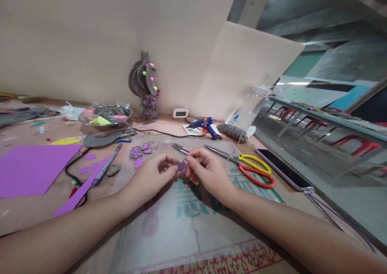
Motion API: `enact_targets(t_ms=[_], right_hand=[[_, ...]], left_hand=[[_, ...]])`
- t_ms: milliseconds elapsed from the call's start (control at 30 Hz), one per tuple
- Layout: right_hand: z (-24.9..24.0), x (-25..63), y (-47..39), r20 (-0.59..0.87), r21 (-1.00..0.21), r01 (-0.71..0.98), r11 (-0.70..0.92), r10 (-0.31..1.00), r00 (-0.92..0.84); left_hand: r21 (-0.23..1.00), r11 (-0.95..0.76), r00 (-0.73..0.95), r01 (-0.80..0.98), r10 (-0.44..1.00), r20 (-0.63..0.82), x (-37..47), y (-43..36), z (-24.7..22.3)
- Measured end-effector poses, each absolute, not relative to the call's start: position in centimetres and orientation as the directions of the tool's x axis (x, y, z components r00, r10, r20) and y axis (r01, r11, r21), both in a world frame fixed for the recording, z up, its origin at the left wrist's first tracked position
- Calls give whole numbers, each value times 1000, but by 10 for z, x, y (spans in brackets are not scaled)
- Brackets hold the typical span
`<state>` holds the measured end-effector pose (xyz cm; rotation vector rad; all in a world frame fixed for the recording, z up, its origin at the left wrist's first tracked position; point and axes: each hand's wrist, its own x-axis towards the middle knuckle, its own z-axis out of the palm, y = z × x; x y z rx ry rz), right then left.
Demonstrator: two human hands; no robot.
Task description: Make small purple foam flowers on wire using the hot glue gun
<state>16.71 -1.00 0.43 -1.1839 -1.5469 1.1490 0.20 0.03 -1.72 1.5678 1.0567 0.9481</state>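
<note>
Between my two hands is a small purple flower piece (pixel 182 167) with grey yarn along its edges. The thumb and fingers of my left hand (pixel 161 169) pinch its left side. My right hand (pixel 205 169) grips the other side, fingertips close together. Both hands are above the clear plastic sheet with green print. To the left of them lie several yarn-edged purple petals (pixel 140 150) and a plain purple flower cutout (pixel 138 163). Yellow-and-red-handled scissors (pixel 255 170) rest just right of my right hand, and another metal tool tip (pixel 180 148) shows behind the hands.
A blue glue gun (pixel 205 126), a grey yarn ball (pixel 232 132) and a white clock (pixel 180 112) stand at the back. Purple foam sheet (pixel 36 169), pen (pixel 106 165) and a bowl of scraps (pixel 105 118) are left. A phone (pixel 284 169) lies right, near the table edge.
</note>
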Motion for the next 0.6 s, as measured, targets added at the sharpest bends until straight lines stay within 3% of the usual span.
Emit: enact_targets(t_ms=[600], right_hand=[[4,166,-11,81,-977,179,118,976,-203]], left_hand=[[945,-234,363,228,921,141,2,-2,-16]])
